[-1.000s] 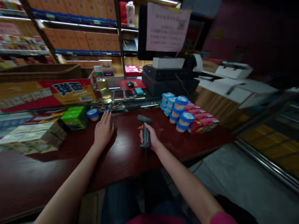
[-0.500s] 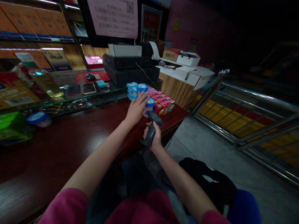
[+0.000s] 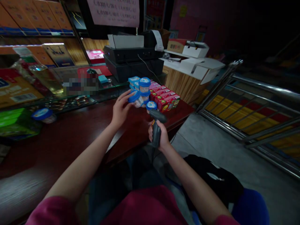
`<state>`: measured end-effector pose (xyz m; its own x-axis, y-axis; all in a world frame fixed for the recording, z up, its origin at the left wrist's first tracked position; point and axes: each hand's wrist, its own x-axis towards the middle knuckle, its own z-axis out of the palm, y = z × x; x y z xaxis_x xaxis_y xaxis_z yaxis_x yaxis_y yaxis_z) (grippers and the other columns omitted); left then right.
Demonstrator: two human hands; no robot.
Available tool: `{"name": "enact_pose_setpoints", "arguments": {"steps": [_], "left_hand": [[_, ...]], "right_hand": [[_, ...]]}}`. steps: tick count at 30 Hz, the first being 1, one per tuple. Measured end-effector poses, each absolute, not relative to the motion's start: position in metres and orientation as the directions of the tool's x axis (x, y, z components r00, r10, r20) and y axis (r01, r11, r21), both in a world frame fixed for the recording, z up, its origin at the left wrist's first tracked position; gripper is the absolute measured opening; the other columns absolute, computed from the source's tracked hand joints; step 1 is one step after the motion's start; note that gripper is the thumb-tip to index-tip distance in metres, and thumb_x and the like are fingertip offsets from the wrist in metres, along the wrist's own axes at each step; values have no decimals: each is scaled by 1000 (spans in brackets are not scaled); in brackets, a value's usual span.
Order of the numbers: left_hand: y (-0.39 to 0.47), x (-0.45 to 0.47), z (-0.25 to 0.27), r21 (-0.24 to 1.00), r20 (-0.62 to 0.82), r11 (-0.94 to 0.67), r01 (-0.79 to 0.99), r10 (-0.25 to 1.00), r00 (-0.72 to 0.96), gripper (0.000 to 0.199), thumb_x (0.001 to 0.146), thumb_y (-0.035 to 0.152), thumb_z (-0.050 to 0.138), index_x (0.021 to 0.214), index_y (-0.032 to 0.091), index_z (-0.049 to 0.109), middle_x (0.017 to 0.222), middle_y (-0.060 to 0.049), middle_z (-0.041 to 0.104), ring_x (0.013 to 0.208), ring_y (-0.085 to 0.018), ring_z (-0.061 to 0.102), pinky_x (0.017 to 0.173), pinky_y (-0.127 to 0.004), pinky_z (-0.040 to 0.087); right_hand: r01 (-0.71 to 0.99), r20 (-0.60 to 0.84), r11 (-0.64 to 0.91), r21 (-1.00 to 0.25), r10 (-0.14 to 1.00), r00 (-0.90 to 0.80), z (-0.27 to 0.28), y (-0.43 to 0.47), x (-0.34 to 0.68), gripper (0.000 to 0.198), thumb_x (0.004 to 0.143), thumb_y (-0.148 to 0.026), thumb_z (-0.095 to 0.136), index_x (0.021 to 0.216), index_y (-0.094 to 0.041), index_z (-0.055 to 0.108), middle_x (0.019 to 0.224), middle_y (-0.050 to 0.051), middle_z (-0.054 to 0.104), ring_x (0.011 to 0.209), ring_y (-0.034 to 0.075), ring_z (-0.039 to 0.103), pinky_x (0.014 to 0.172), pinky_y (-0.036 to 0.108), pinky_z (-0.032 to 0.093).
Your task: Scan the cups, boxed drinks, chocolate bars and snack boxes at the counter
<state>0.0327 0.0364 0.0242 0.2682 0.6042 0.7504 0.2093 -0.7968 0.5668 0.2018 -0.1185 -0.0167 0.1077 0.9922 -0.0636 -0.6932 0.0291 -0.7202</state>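
Observation:
My left hand [image 3: 121, 107] is closed round a small clear tub with a blue lid [image 3: 136, 97], tilted and held above the dark red counter. My right hand [image 3: 161, 136] grips a black barcode scanner [image 3: 157, 125] by its handle, its head pointing toward the tubs. Just beyond the scanner another blue-lidded tub [image 3: 151, 105] sits on the counter. Behind these is a stack of similar tubs [image 3: 144, 83], with blue packs [image 3: 134, 80] at its left. A row of red and pink boxes [image 3: 165, 97] lies to the right of the stack.
On the left of the counter [image 3: 77, 134] are a single blue-lidded tub [image 3: 44, 115] and a green package [image 3: 18, 123]. A glass shelf carries a bottle [image 3: 45, 76]. Black machines [image 3: 133, 64] stand at the back. A metal railing [image 3: 255, 125] runs along the right.
My left hand has moved left from the tub stack and now has a tub in it. The scanner has shifted slightly right in the view and stands more upright. The whole view has tilted down somewhat.

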Motion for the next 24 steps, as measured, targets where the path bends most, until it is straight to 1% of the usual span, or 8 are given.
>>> {"name": "enact_pose_setpoints", "arguments": {"steps": [2, 4, 6, 7, 10, 15, 19, 24], "left_hand": [[46, -7, 14, 698, 684, -698, 157, 716, 144, 43, 95, 43, 68, 134, 25, 66, 145, -9, 64, 135, -28, 60, 111, -44, 53], [56, -51, 2, 821, 563, -562, 103, 826, 23, 48, 92, 49, 70, 133, 24, 65, 134, -9, 70, 123, -27, 68, 103, -42, 58], [61, -96, -11, 897, 441, -436, 76, 895, -63, 51, 89, 51, 71, 131, 22, 65, 127, -8, 72, 113, -26, 72, 96, -40, 61], [61, -117, -16, 915, 402, -395, 83, 911, -94, 52, 88, 51, 71, 130, 22, 65, 126, -9, 73, 111, -26, 72, 95, -40, 61], [52, -172, -26, 918, 383, -358, 170, 912, -148, 51, 85, 48, 73, 128, 20, 66, 128, -10, 72, 115, -27, 70, 101, -43, 58], [41, -221, -33, 885, 416, -354, 303, 894, -169, 43, 85, 42, 70, 122, 19, 68, 132, -10, 71, 120, -29, 68, 112, -48, 51], [50, -238, -38, 874, 439, -377, 308, 883, -165, 44, 86, 39, 69, 126, 19, 66, 134, -11, 71, 125, -29, 66, 115, -50, 48], [56, -245, -42, 883, 424, -384, 270, 899, -108, 44, 90, 35, 67, 131, 19, 63, 140, -12, 67, 129, -29, 64, 115, -50, 48]], "right_hand": [[-671, -39, -59, -739, 998, -45, -14, -107, 189, 36, 84, -53, 67, 89, -17, 66, 55, -5, 55, 36, 10, 45, 30, 21, 38], [-639, -38, -157, -753, 980, -197, -13, -90, 169, 37, 86, -53, 66, 89, -16, 67, 55, -5, 55, 37, 10, 47, 30, 20, 39], [-589, -53, -254, -767, 940, -337, -12, -68, 144, 38, 87, -54, 65, 89, -16, 67, 55, -4, 57, 38, 10, 48, 32, 20, 40], [-561, -62, -294, -774, 917, -395, -12, -56, 130, 38, 87, -54, 65, 89, -16, 67, 56, -4, 57, 39, 10, 48, 32, 20, 40], [-475, -80, -358, -804, 857, -509, -12, -20, 84, 39, 85, -56, 68, 88, -17, 66, 56, -4, 58, 39, 10, 49, 33, 19, 42], [-327, -97, -329, -886, 821, -563, -15, 20, 24, 46, 82, -61, 69, 85, -16, 66, 54, -3, 60, 35, 12, 51, 32, 22, 44], [-231, -130, -333, -914, 781, -611, -16, 31, 8, 47, 83, -62, 69, 86, -14, 67, 54, -2, 61, 35, 12, 52, 32, 23, 44], [-228, -186, -382, -895, 787, -588, -13, 35, 9, 45, 88, -61, 65, 86, -15, 67, 54, -3, 59, 35, 11, 51, 32, 22, 44]]}}
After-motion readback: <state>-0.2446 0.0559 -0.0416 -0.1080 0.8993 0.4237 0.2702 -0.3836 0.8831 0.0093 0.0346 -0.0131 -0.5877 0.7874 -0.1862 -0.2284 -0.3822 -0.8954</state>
